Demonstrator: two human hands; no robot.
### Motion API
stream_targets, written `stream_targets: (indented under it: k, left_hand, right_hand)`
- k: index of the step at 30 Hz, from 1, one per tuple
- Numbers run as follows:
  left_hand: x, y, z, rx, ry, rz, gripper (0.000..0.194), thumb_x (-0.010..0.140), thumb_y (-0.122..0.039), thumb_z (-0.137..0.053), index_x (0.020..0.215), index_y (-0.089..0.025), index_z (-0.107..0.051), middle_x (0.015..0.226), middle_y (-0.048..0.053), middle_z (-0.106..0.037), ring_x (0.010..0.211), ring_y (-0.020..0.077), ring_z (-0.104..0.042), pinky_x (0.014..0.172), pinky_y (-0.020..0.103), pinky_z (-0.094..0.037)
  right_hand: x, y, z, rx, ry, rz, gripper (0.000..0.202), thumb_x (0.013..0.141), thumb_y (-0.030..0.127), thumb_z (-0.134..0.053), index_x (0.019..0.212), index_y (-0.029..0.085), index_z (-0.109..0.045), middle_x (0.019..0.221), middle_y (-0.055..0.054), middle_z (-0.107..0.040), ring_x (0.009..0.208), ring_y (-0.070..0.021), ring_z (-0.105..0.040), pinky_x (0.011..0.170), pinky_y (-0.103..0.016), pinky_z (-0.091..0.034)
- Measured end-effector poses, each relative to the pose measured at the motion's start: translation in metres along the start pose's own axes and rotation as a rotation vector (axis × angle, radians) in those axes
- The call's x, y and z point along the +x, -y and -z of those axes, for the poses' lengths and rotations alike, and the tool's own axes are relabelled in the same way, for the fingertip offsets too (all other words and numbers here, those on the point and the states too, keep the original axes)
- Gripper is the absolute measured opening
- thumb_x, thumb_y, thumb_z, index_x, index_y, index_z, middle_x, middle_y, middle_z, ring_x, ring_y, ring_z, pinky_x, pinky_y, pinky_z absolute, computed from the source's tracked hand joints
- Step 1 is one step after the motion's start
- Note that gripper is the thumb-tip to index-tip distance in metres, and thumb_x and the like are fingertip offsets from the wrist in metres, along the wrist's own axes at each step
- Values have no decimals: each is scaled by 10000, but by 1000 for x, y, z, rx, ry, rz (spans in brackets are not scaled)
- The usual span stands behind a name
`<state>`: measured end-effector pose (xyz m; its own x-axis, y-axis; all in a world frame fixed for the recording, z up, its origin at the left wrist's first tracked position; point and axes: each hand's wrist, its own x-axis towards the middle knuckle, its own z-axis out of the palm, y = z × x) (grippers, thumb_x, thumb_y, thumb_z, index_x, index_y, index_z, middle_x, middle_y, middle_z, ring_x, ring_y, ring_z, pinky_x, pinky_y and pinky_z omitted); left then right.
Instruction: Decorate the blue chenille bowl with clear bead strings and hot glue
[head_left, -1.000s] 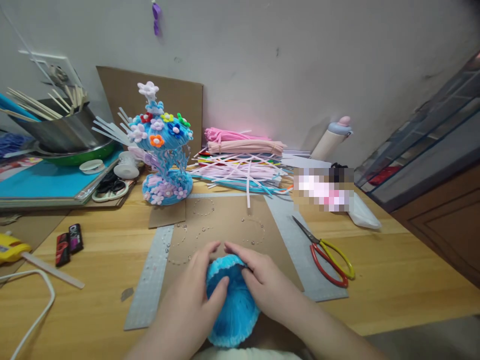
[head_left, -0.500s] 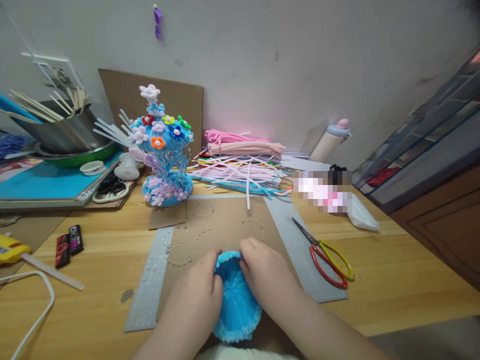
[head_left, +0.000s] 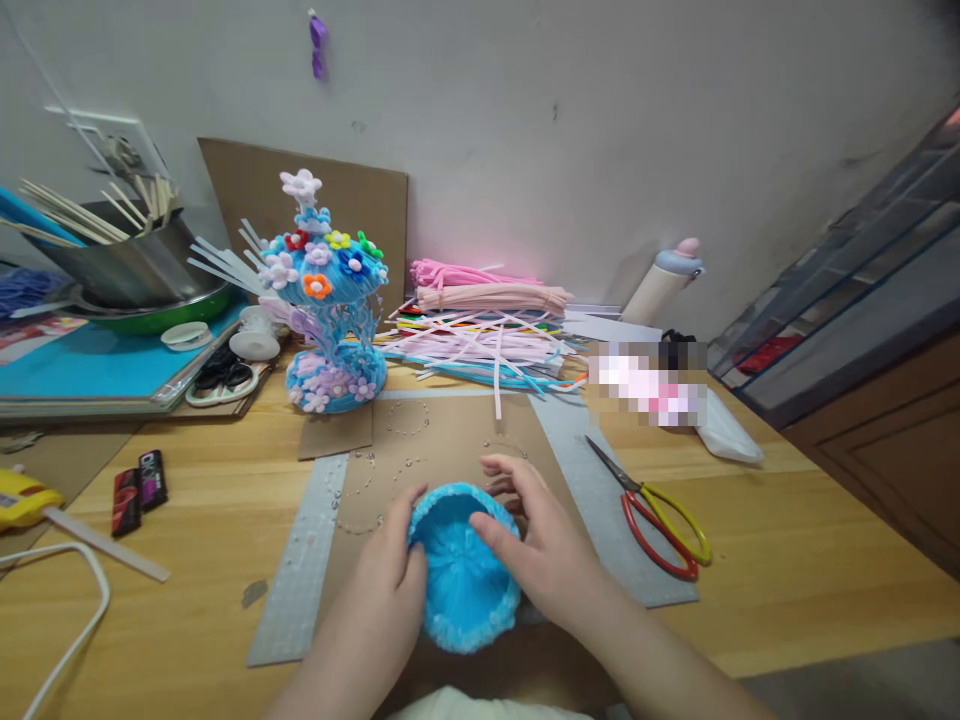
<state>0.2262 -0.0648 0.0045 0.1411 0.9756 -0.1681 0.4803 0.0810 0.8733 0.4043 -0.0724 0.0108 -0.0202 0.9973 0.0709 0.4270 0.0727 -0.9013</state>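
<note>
A blue fuzzy bowl-shaped piece point(head_left: 469, 590), made of pipe cleaners with a curly rim, has its hollow side toward me. My left hand point(head_left: 394, 570) grips its left edge, thumb on the rim and fingers behind. At the right edge my right hand point(head_left: 536, 535) is loosely open, its thumb over the opening and its fingers spread apart. Beneath lies a cardboard sheet point(head_left: 457, 430) bearing several thin beaded strands point(head_left: 409, 415). Behind stands a blue pipe-cleaner carousel-like ornament point(head_left: 330, 290) covered with small flowers.
Red-and-yellow-handled scissors point(head_left: 660, 520) lie right on the grey cutting mat point(head_left: 292, 590). Bundles of pipe cleaners point(head_left: 487, 300) are piled by the wall. At left are a yellow glue gun point(head_left: 26, 500), batteries point(head_left: 139, 490), a metal pot point(head_left: 142, 255) with sticks and a thread spool point(head_left: 255, 335).
The blue bowl-shaped piece has turned and risen slightly, its opening rounder. My right hand has loosened from the top rim, fingers spreading at the right side. My left hand has kept its hold.
</note>
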Motion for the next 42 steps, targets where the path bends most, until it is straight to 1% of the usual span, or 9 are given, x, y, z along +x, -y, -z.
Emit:
stream_targets:
  k: [6,9,11,14,16,21,27,35,42]
  left_hand:
    - [-2,-2,3,186,-59,-143,468,839,-457,-501,1247,-230,-518,1244,120,-581,1164,334,-502,965,521,-369]
    - [0,0,-5,-32,-113,-148,501,884,-436,-443,1340,-230,-442,1408,106,-450,1307,284,-375,1081,497,-265]
    - [0,3,-10,-176,-53,-120,480,915,-418,-387,1364,-253,-424,1468,74,-384,1366,243,-299,1125,461,-206]
    - [-3,9,-7,-168,93,-176,552,866,-413,-506,1391,-284,-394,1506,64,-323,1402,254,-224,1140,467,-171]
    - [-4,14,4,-96,206,-223,789,764,-398,-657,1445,-308,-270,1546,66,-217,1419,285,-158,1135,493,-166]
    - [3,21,29,54,353,-262,1214,557,-405,-820,1476,-318,-31,1566,110,-92,1408,353,-155,1104,554,-193]
    - [11,29,23,205,350,-347,1181,504,-485,-822,1467,-267,-174,1514,165,-250,1381,371,-230,1096,546,-233]
    - [10,9,17,431,244,-372,1042,525,-526,-798,1380,-239,-275,1370,158,-429,1277,373,-376,1039,552,-327]
    - [29,13,12,323,413,-459,1256,474,-647,-761,1437,-221,-77,1523,187,-154,1395,363,-175,1113,539,-230]
  right_hand:
    - [-25,-18,-15,473,-40,-248,581,833,473,-582,1329,233,-397,1365,-88,-470,1246,-252,-442,1023,-385,-364]
    - [-28,-15,-25,597,-92,-281,556,838,497,-564,1320,256,-429,1374,-70,-476,1233,-255,-460,1024,-391,-368]
    - [-27,-14,-29,617,-128,-302,504,877,523,-483,1312,270,-450,1395,-59,-458,1261,-250,-433,1055,-401,-331]
    - [-24,-18,-24,454,-102,-207,521,889,542,-441,1329,263,-452,1450,-64,-387,1340,-248,-326,1117,-415,-222]
    - [-24,-23,-13,331,22,-70,627,843,544,-527,1385,261,-391,1498,-70,-304,1382,-257,-245,1136,-425,-164]
    - [-26,-31,13,209,299,-14,1245,485,451,-862,1477,297,-126,1554,-91,-134,1409,-320,-158,1131,-482,-142]
    - [-23,-32,14,45,348,-14,1326,459,471,-863,1481,282,-40,1549,-128,-114,1405,-314,-180,1122,-490,-185]
    - [-10,-30,30,-173,401,55,1199,483,512,-838,1458,213,-207,1507,-142,-275,1367,-317,-291,1115,-452,-265]
    - [-5,-45,27,-184,410,114,1334,426,503,-861,1475,207,-91,1538,-162,-174,1379,-349,-250,1108,-502,-257]
